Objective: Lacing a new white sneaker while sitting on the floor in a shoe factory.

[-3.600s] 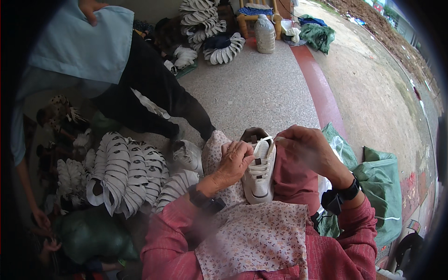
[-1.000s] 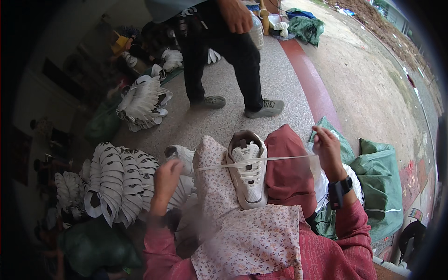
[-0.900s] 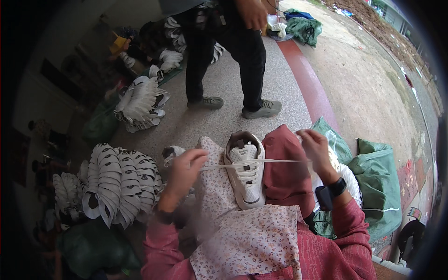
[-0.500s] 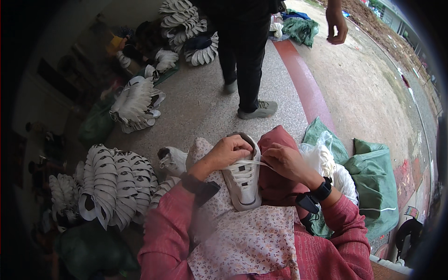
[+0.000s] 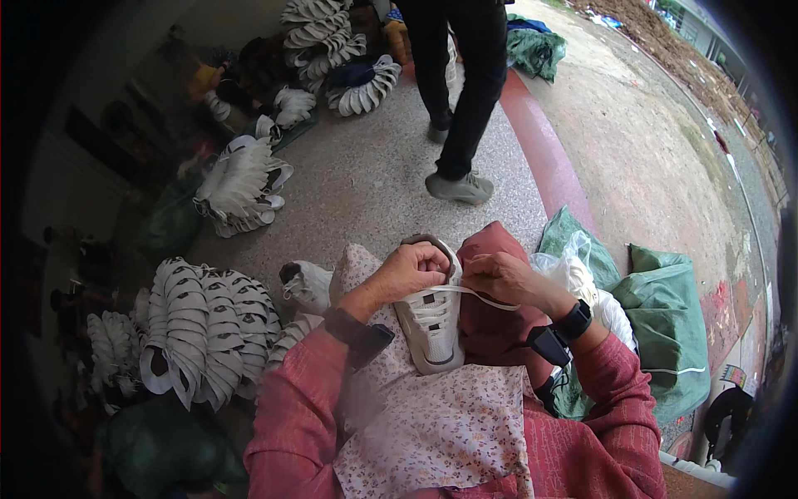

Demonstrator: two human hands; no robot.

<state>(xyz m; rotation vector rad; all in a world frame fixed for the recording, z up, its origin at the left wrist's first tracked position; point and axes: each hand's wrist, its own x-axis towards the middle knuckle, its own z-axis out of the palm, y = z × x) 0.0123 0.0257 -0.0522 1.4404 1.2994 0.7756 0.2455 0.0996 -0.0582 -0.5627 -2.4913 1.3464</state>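
Observation:
A white sneaker (image 5: 434, 337) lies across my lap on a flower-patterned cloth (image 5: 440, 416), its toe toward me and its opening away from me. My left hand (image 5: 413, 268) is closed at the collar, fingers curled over the upper edge of the shoe; its fingertips are partly hidden. Pinched in my right hand (image 5: 503, 279) is a white shoelace (image 5: 457, 289), which crosses the top of the lacing and loops below the fingers. The lower rows of lace run through the sneaker's front. Beneath my right hand is dark red trouser fabric (image 5: 490, 333).
Stacked white shoe uppers (image 5: 208, 328) stand at the left, with another pile (image 5: 241, 187) beyond. Another sneaker (image 5: 307, 285) sits beside my left arm. Green sacks (image 5: 665, 333) and a clear plastic bag (image 5: 573, 270) lie at the right. Ahead, a person in black trousers (image 5: 474, 91) stands on the floor.
My right hand has shifted slightly left and the lace now sags in a loop beneath it. My left fingers are more curled. The person ahead has stepped, and their hand is out of view.

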